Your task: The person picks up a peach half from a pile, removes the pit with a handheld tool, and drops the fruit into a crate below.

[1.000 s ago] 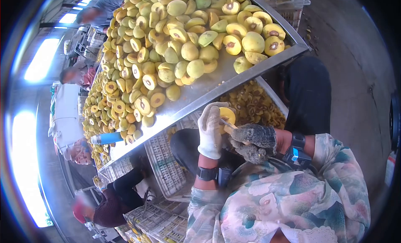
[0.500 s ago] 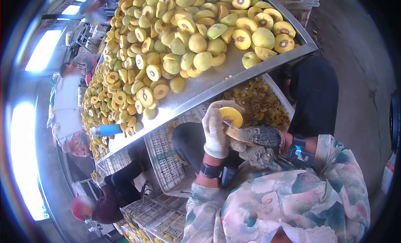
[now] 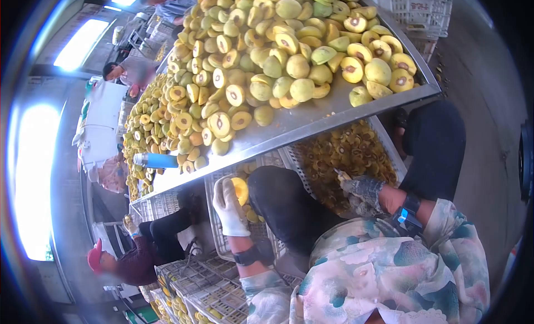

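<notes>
My left hand (image 3: 229,207), in a white glove, holds a yellow fruit half (image 3: 240,191) above a white crate (image 3: 222,235) with some fruit in it. My right hand (image 3: 361,191), in a dirty grey glove, is closed on a small tool with a light handle (image 3: 343,174). It is over a crate of small yellow-brown pieces (image 3: 350,151). Many halved fruits, some with brown pits, lie heaped (image 3: 267,57) on the metal table (image 3: 311,121) beyond my hands.
A blue bottle (image 3: 156,161) lies at the table's left edge. Stacked white crates stand lower left (image 3: 206,285) and at the back right (image 3: 417,9). A person in a red cap (image 3: 95,257) sits at left; other people are farther back. My knees are below the table.
My hands have moved apart. My left hand went left with the fruit half, now over the white crate; my right hand, with the tool, moved slightly right, over the crate of pieces. The view shifted.
</notes>
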Demonstrator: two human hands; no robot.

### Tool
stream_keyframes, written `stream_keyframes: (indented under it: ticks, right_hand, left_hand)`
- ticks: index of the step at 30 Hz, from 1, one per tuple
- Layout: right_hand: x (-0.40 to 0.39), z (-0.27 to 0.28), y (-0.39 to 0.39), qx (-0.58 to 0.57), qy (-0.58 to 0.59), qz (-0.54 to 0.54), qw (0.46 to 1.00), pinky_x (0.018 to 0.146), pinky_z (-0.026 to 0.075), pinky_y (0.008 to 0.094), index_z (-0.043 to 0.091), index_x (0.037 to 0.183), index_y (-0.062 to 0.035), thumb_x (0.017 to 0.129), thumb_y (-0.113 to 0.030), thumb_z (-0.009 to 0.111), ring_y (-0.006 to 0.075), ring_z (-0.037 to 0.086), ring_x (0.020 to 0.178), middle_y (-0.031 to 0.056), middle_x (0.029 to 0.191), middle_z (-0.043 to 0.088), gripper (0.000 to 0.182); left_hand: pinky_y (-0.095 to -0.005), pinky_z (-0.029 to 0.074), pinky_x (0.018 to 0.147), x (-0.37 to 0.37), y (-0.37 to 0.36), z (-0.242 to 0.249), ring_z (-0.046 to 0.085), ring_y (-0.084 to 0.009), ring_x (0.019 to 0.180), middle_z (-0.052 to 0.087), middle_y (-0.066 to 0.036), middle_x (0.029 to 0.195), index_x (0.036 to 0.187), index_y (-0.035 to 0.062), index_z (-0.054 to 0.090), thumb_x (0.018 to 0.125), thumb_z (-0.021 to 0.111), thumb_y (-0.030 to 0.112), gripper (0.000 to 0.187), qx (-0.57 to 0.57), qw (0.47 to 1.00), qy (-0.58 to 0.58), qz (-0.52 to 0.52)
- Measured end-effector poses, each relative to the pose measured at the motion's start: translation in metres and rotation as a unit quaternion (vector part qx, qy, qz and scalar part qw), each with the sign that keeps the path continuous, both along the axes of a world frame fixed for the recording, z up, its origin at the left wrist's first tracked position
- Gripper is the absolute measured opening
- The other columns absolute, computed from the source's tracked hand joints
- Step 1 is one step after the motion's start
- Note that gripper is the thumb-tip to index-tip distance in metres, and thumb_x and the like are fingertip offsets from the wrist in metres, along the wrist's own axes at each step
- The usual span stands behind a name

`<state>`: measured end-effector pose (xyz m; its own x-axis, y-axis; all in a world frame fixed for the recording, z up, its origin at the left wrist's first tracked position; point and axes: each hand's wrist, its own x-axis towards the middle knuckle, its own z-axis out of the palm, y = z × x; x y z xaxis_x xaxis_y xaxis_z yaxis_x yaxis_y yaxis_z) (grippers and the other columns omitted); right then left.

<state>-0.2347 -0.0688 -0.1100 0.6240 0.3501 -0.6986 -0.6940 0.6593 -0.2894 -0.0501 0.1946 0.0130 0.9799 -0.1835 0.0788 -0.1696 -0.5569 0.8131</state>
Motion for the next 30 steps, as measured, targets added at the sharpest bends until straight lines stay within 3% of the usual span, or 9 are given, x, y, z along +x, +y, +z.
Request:
stream_keyframes:
  ticks: [2,3,7,12,17,21,24,27,30]
  right_hand:
    - [0.000,-0.007,0.002,-0.002,0.001,0.012,1.000,0.036,0.031,0.0227,0.058,0.082,-0.0152,0.083,-0.038,0.064,0.0100,0.044,0.044,-0.0022,0.060,0.049,0.024]
    - [0.001,-0.005,0.005,-0.006,-0.005,0.021,1.000,0.036,0.031,0.0227,0.058,0.082,-0.0152,0.083,-0.038,0.064,0.0100,0.044,0.044,-0.0022,0.060,0.049,0.024]
    - [0.007,-0.006,0.011,-0.065,0.001,0.032,0.997,0.035,0.029,0.0243,0.057,0.083,-0.0143,0.085,-0.039,0.061,0.0113,0.043,0.043,-0.0009,0.060,0.049,0.025]
    - [0.016,0.001,0.005,-0.033,0.007,-0.010,0.999,0.034,0.028,0.0260,0.052,0.076,-0.0165,0.086,-0.040,0.060,0.0128,0.040,0.040,-0.0010,0.054,0.046,0.026]
    - [0.022,0.002,0.004,-0.042,0.030,-0.019,0.998,0.034,0.028,0.0259,0.051,0.075,-0.0171,0.086,-0.034,0.062,0.0123,0.040,0.040,-0.0012,0.054,0.046,0.023]
    - [0.026,0.005,0.009,-0.039,0.009,0.005,0.999,0.034,0.029,0.0254,0.052,0.077,-0.0174,0.086,-0.033,0.063,0.0110,0.041,0.040,-0.0015,0.054,0.046,0.021]
    - [0.026,0.011,0.007,-0.045,-0.016,0.015,0.999,0.034,0.029,0.0248,0.052,0.078,-0.0169,0.087,-0.034,0.061,0.0107,0.041,0.039,-0.0016,0.054,0.047,0.021]
    - [0.026,0.008,0.012,-0.070,-0.035,0.021,0.997,0.033,0.029,0.0244,0.053,0.081,-0.0168,0.088,-0.035,0.058,0.0107,0.040,0.038,-0.0016,0.056,0.047,0.020]
    - [0.033,0.008,0.019,-0.109,-0.053,0.028,0.992,0.033,0.028,0.0247,0.053,0.087,-0.0173,0.089,-0.034,0.057,0.0108,0.040,0.038,-0.0014,0.057,0.048,0.018]
  left_hand:
    - [-0.0432,0.047,0.087,0.022,0.032,0.004,0.058,-0.0335,0.101,0.052,-0.017,0.123,0.121,0.0088,0.052,0.078,0.068,0.037,0.053,0.447,0.887,-0.112,0.035]
    - [-0.0461,0.044,0.091,0.028,0.026,0.016,0.050,-0.0385,0.112,0.039,-0.019,0.136,0.126,0.0115,0.049,0.075,0.070,0.038,0.061,0.537,0.832,-0.110,0.089]
    - [-0.0459,0.044,0.089,0.093,0.033,0.005,0.050,-0.0376,0.112,0.046,-0.020,0.129,0.129,0.0100,0.046,0.076,0.068,0.041,0.065,0.414,0.890,-0.177,0.075]
    - [-0.0415,0.045,0.090,0.159,-0.008,-0.024,0.055,-0.0356,0.107,0.055,-0.019,0.120,0.134,0.0132,0.043,0.076,0.069,0.041,0.070,0.515,0.856,-0.034,0.035]
    - [-0.0310,0.047,0.089,0.203,-0.011,-0.053,0.058,-0.0248,0.106,0.059,-0.014,0.116,0.128,0.0044,0.046,0.056,0.083,0.035,0.087,0.366,0.930,0.000,0.005]
    - [-0.0307,0.050,0.077,0.177,-0.010,-0.043,0.062,-0.0207,0.085,0.065,-0.010,0.093,0.111,0.0027,0.058,0.062,0.078,0.018,0.055,0.376,0.924,-0.065,-0.025]
    - [-0.0236,0.048,0.064,0.174,0.013,-0.064,0.056,-0.0095,0.070,0.061,-0.004,0.082,0.097,0.0004,0.061,0.071,0.068,-0.001,0.026,-0.126,0.990,0.050,0.040]
    - [-0.0373,0.050,0.077,0.154,-0.012,-0.047,0.061,-0.0316,0.087,0.062,-0.011,0.104,0.103,0.0048,0.060,0.076,0.064,0.012,0.028,0.168,0.976,-0.106,-0.092]
    - [-0.0407,0.048,0.086,0.126,-0.040,-0.027,0.056,-0.0366,0.100,0.051,-0.015,0.123,0.122,0.0092,0.047,0.070,0.072,0.023,0.059,0.354,0.927,-0.087,-0.085]
